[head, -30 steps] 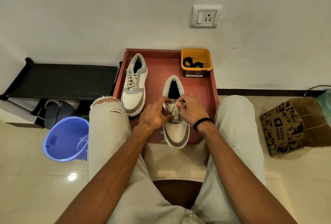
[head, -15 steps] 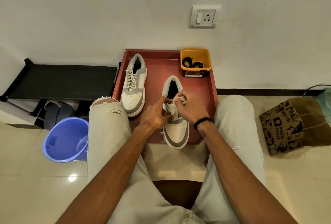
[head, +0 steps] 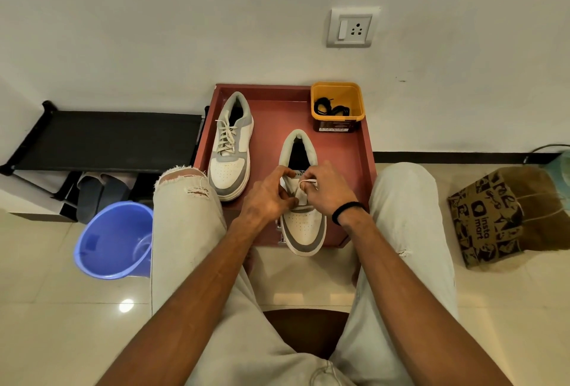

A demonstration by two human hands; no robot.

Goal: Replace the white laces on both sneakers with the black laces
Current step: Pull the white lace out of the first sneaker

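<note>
The near sneaker (head: pixel 303 228) lies at the six o'clock edge of the red tray (head: pixel 365 157), toe hanging over the rim; the left hand (head: pixel 266 197) has its fingers curled against the tongue, and the right hand (head: pixel 328 190) pinches a loop of white lace (head: pixel 308 181); both hands cover the eyelets, so how far the lacing is undone cannot be told. The second sneaker (head: pixel 229 151), laced in white, lies at ten o'clock on the tray. The black laces (head: pixel 331 109) sit coiled in a yellow tub (head: pixel 337 91) at one o'clock; its label is too small to read. A blue bucket (head: pixel 112 242) stands at eight o'clock on the floor; a paper bag (head: pixel 487 219) at three o'clock reads "insta mart"; a wall socket (head: pixel 353 27) is at twelve.
</note>
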